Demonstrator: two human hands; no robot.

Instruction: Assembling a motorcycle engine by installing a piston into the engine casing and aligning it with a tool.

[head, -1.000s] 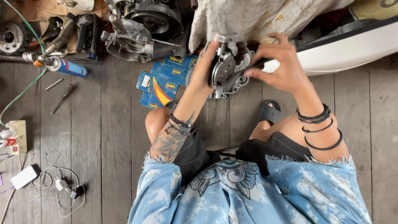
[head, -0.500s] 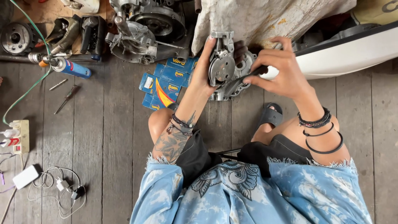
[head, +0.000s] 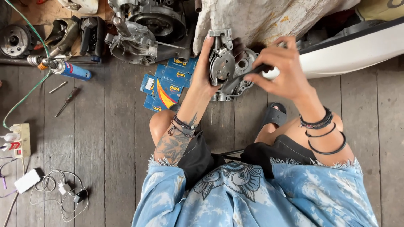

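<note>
My left hand (head: 205,71) grips a small grey metal engine part (head: 221,63) and holds it upright above the floor. My right hand (head: 281,67) is closed on a dark slim tool (head: 240,79) whose tip rests against the lower side of that part. A second grey metal casing (head: 240,77) lies on the floorboards right behind the held part. Both wrists wear dark bracelets.
A large engine block (head: 147,29) and other metal parts (head: 17,40) lie at the top left. Blue cardboard boxes (head: 166,84) sit beside my left knee. A blue spray can (head: 71,69), a screwdriver (head: 66,102), a power strip (head: 19,138) and chargers (head: 50,187) lie left. A white panel (head: 353,52) stands right.
The engine part has been turned more upright in my left hand. My right hand has shifted a little to the right and now sets the dark tool against it.
</note>
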